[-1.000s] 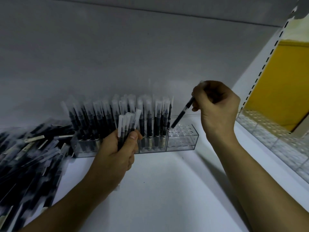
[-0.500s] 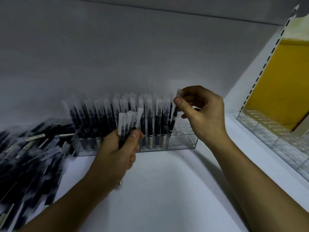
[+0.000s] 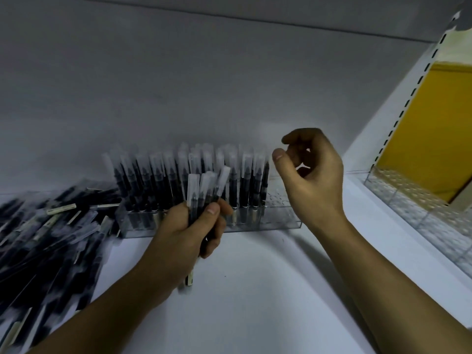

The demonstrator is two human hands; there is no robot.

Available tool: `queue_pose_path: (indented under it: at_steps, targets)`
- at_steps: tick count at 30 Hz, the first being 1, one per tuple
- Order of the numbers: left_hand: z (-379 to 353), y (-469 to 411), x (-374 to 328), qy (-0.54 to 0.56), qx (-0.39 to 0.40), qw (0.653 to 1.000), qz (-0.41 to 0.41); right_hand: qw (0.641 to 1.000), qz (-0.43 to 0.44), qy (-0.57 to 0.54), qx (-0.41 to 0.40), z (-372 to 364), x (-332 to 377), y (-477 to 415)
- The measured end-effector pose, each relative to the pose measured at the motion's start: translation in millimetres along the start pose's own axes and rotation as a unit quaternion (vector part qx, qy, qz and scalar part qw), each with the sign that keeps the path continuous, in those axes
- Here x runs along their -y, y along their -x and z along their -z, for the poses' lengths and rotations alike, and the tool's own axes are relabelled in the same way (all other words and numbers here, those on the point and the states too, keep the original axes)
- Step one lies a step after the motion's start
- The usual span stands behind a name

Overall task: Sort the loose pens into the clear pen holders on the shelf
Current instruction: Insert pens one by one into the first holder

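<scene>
the loose pens point(image 3: 51, 238) lie in a dark, blurred heap on the white shelf point(image 3: 255, 290), to the left of the clear pen holder point(image 3: 281, 213) and reaching up to its left end. a small bundle of pens point(image 3: 204, 190) stands upright in the left grip point(image 3: 184, 233), just in front of the holder's middle, clear caps uppermost. that grip is closed around the bundle, thumb pressed across the front and fingers curled round the barrels; the lower end of one pen sticks out below the palm.

the holder sits on the shelf close to the grey back wall point(image 3: 204, 72). standing pens point(image 3: 158, 185) fill it from its left end across most of its length, caps up in tight rows. its right end shows bare holes.

the right grip point(image 3: 314, 175) hangs in the air above that bare right end, touching neither the holder nor any pen. its fingers are loosely curled, the thumb held apart from the forefinger, and it has hold of nothing.

further right of the holder, beyond a raised white edge, a row of more clear holders point(image 3: 408, 200) with holed tops runs along the next bay. above them rises a slotted white upright point(image 3: 408, 98), with a yellow panel point(image 3: 434, 129) behind it.
</scene>
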State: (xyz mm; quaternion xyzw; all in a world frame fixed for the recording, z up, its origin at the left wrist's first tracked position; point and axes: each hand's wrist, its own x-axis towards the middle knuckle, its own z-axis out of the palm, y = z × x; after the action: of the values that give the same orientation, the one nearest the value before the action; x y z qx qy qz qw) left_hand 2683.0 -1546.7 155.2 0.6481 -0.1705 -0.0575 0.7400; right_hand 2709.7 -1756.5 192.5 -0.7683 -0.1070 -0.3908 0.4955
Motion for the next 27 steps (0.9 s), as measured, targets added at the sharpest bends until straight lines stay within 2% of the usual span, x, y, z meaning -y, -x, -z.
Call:
queue_pose_path:
  at_steps: [1, 3, 8, 16, 20, 25, 27]
  targets:
    - [0, 1, -1, -0.005, 0.004, 1.0, -0.005, 1.0, 0.02, -0.018, -0.004, -1, 3, 3]
    - [-1, 1, -1, -0.015, 0.015, 1.0, -0.019, 0.997, 0.044, -0.046, 0.046, -5, 8, 9]
    - [-4, 1, -4, -0.046, 0.04, 0.998, -0.025, 0.967, -0.014, -0.138, 0.213, -21, 12, 22]
    - [-4, 3, -2, -0.036, 0.039, 0.998, -0.014, 0.921, -0.086, -0.241, 0.292, -12, 20, 18]
    - [-2, 2, -1, -0.024, 0.025, 0.999, -0.008, 0.932, -0.086, -0.231, 0.267, -13, 20, 15]
    - [4, -1, 1, -0.036, 0.003, 0.999, 0.006, 0.948, -0.105, -0.267, 0.134, 0, 17, 0]
    - [3, -2, 1, -0.034, -0.002, 0.999, 0.008, 0.943, -0.119, -0.3, 0.085, 6, 13, -7]
